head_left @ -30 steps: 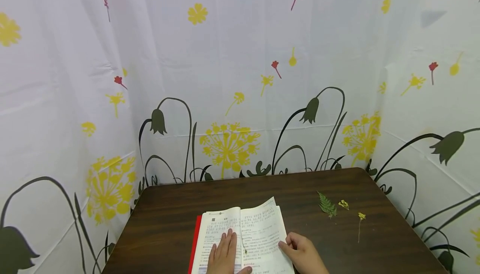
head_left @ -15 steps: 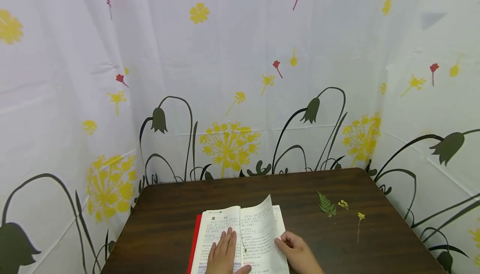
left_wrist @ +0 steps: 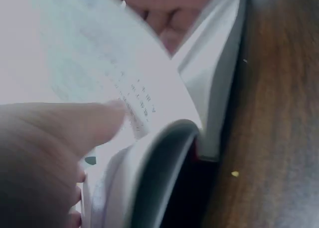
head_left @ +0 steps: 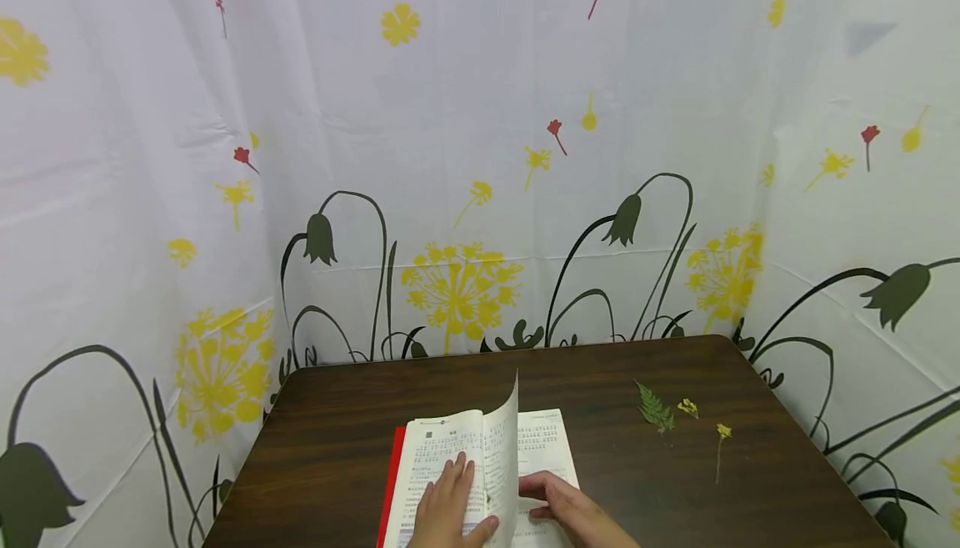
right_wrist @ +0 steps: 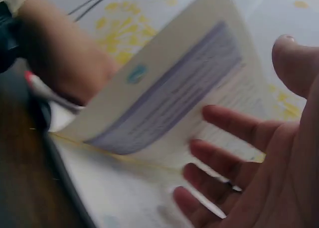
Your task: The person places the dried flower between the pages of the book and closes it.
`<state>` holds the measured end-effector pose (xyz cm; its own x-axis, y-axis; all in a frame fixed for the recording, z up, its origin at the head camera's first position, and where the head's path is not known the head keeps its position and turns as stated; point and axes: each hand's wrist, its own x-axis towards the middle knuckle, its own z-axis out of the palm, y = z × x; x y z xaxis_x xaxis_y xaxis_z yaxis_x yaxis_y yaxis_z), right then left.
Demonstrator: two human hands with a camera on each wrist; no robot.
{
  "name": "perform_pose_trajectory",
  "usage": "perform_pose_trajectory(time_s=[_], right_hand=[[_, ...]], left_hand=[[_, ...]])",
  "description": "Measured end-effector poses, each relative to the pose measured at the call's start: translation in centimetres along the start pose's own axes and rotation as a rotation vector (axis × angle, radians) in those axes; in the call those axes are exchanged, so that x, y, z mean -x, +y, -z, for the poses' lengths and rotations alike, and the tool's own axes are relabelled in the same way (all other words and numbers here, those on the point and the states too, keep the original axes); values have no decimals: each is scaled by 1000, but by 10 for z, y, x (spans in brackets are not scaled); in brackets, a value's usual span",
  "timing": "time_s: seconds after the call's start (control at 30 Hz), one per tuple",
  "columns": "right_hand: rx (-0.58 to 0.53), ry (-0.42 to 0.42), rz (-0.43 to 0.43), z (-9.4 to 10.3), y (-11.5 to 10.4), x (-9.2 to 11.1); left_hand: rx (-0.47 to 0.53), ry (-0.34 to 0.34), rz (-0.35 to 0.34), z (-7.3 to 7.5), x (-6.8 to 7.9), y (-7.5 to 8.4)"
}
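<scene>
An open book (head_left: 438, 452) with a red cover lies on the dark wooden table (head_left: 337, 414) near its front edge. My left hand (head_left: 448, 500) rests flat on the left page, fingers straight; in the left wrist view a finger (left_wrist: 65, 130) lies against the printed paper. One page (head_left: 507, 435) stands upright at the spine. My right hand (head_left: 555, 502) lies open behind it on the right page. In the right wrist view its straight fingers (right_wrist: 234, 128) reach to the lifted page (right_wrist: 174, 93).
A green fern sprig (head_left: 654, 408), a small yellow flower (head_left: 687, 407) and a stemmed yellow flower (head_left: 722, 433) lie on the table right of the book. A white curtain (head_left: 480, 156) printed with flowers closes in the table at back and sides.
The right-hand page has lifted from nearly flat to upright. My right hand slid left from the page's outer edge to under it. The left hand stayed on the left page.
</scene>
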<state>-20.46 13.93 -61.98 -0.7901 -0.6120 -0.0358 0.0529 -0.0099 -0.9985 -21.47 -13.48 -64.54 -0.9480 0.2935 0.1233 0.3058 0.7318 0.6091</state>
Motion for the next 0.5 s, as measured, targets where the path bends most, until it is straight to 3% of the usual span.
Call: perform_pose_trajectory(time_s=[0.07, 0.13, 0.2, 0.3, 0.4, 0.5], right_hand=[[47, -25, 38, -10, 4, -3], [154, -34, 144, -19, 12, -8], [322, -27, 329, -26, 25, -15], [568, 70, 539, -34, 49, -25], [686, 127, 609, -40, 70, -31], [777, 153, 662, -47, 79, -31]], left_hand=[[60, 60, -6, 7, 0, 2], [142, 117, 27, 14, 1, 5], [284, 143, 120, 24, 2, 8], [535, 170, 313, 38, 2, 9], [750, 249, 444, 51, 0, 4], [933, 333, 477, 63, 1, -4]])
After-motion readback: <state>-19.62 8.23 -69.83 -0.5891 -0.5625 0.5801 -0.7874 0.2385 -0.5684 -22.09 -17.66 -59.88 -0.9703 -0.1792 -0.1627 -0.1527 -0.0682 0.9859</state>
